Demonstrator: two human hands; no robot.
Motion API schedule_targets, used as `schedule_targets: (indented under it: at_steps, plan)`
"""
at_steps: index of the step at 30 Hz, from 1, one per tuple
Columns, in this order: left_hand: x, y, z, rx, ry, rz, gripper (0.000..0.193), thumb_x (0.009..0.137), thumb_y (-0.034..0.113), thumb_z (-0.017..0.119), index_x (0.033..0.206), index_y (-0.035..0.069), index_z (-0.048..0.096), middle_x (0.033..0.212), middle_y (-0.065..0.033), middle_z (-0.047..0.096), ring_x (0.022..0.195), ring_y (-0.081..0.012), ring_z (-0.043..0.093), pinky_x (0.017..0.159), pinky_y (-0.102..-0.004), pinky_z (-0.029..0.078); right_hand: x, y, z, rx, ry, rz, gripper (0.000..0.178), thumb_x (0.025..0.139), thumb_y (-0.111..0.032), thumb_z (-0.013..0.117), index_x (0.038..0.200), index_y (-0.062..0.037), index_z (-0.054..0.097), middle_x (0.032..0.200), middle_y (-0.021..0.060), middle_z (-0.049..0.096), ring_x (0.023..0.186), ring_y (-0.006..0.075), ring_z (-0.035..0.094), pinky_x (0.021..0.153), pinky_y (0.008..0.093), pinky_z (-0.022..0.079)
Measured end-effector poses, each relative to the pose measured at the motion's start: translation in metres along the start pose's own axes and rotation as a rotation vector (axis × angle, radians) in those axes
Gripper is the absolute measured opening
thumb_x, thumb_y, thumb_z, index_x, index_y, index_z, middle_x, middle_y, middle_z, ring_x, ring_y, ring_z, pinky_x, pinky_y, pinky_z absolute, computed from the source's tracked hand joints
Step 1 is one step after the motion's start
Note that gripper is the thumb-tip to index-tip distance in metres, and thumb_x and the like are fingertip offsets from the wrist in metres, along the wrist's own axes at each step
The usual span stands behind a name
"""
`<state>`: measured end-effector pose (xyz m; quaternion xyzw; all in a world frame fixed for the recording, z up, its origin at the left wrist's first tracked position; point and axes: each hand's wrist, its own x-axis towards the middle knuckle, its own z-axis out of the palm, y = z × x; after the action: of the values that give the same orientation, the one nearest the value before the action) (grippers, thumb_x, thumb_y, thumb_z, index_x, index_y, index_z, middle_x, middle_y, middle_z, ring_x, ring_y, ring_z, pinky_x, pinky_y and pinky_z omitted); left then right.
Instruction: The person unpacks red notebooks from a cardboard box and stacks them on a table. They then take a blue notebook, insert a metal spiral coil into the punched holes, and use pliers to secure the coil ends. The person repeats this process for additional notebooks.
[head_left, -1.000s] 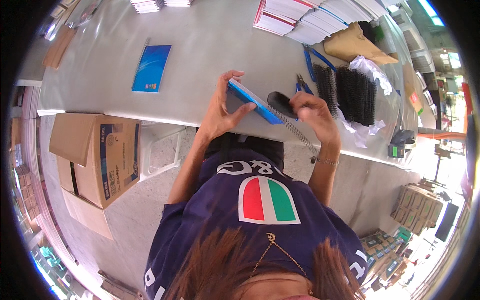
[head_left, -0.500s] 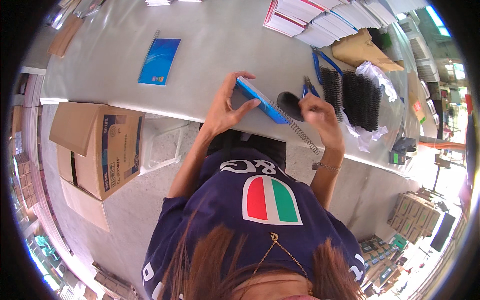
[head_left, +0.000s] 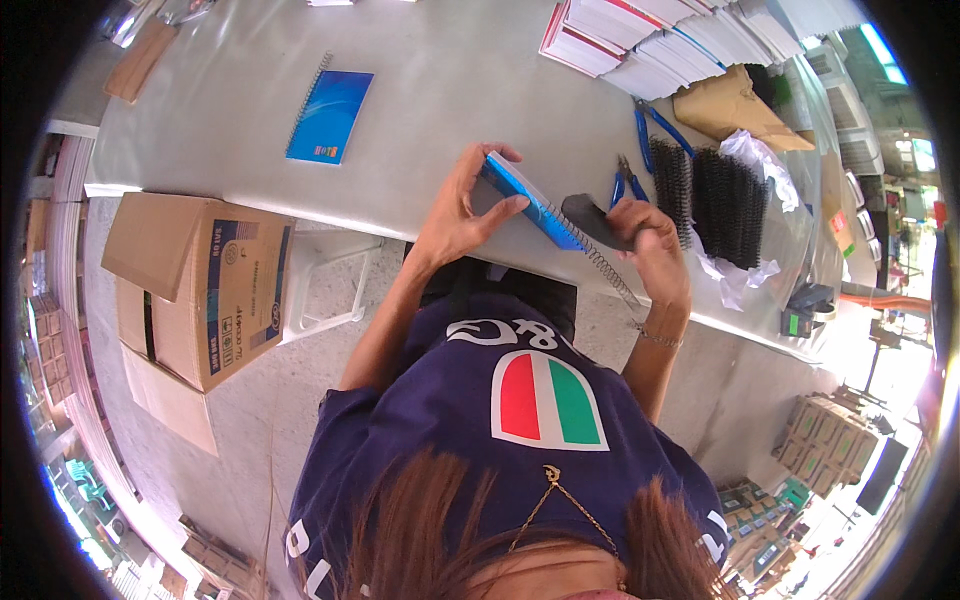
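My left hand (head_left: 462, 215) is closed round a blue-covered notebook (head_left: 518, 190), tilted with its edge up near the table's front edge. A dark metal spiral coil (head_left: 604, 268) runs along the notebook's side, its free end sticking out past the lower corner. In my right hand (head_left: 655, 250) is a black, flat, rounded piece (head_left: 590, 218), held beside the coil; whether it touches the wire I cannot tell. Beyond that hand lie small blue-handled pliers (head_left: 626, 182). Another blue spiral notebook (head_left: 336, 115) lies flat on the grey table (head_left: 420, 90), farther left.
Black spiral coils (head_left: 728, 208) stand bunched on white crumpled paper at the right, near larger blue-handled pliers (head_left: 643, 135). Stacks of books (head_left: 640, 45) and brown paper (head_left: 735, 105) fill the far right. An open cardboard box (head_left: 240, 290) stands left, beside a white stool (head_left: 335, 275).
The black piece has turned in my right hand and now shows a narrower side. My left hand keeps its hold on the notebook. The whole view has shifted slightly.
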<state>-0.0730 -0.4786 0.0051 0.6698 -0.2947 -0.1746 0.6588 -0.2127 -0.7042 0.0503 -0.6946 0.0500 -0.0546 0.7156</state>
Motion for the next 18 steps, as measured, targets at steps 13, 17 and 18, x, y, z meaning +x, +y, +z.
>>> schedule_targets:
  at_steps: [13, 17, 18]
  plan:
    - [0.0, -0.002, -0.001, -0.093, -0.043, -0.011, 0.042, 0.082, 0.02, 0.073, 0.116, 0.006, 0.052, 0.104, -0.006, 0.055, 0.104, -0.0188, 0.052, 0.098, -0.0336, 0.038, 0.008, 0.003, 0.007, -0.178, 0.036, 0.101, 0.026, 0.092, -0.028, 0.069, 0.089, -0.0028, 0.064, 0.084, -0.0007, 0.056, 0.069, 0.0056, 0.046, 0.063, 0.0219, 0.038]
    - [0.004, -0.002, 0.0, -0.145, -0.063, -0.018, 0.04, 0.083, 0.019, 0.073, 0.114, 0.006, 0.051, 0.103, -0.0052, 0.055, 0.103, -0.0176, 0.051, 0.097, -0.0325, 0.037, 0.003, 0.019, -0.003, 0.183, 0.077, -0.003, 0.02, 0.092, -0.022, 0.066, 0.092, -0.0025, 0.067, 0.086, 0.0002, 0.058, 0.07, 0.0067, 0.047, 0.063, 0.0221, 0.038]
    - [0.003, -0.001, -0.001, -0.151, -0.075, -0.026, 0.04, 0.083, 0.019, 0.073, 0.114, 0.006, 0.051, 0.103, -0.005, 0.054, 0.103, -0.0173, 0.05, 0.097, -0.0322, 0.037, 0.001, 0.011, -0.002, 0.086, 0.037, -0.013, 0.022, 0.092, -0.025, 0.065, 0.093, -0.0031, 0.067, 0.087, -0.0003, 0.059, 0.071, 0.0064, 0.047, 0.063, 0.0221, 0.038]
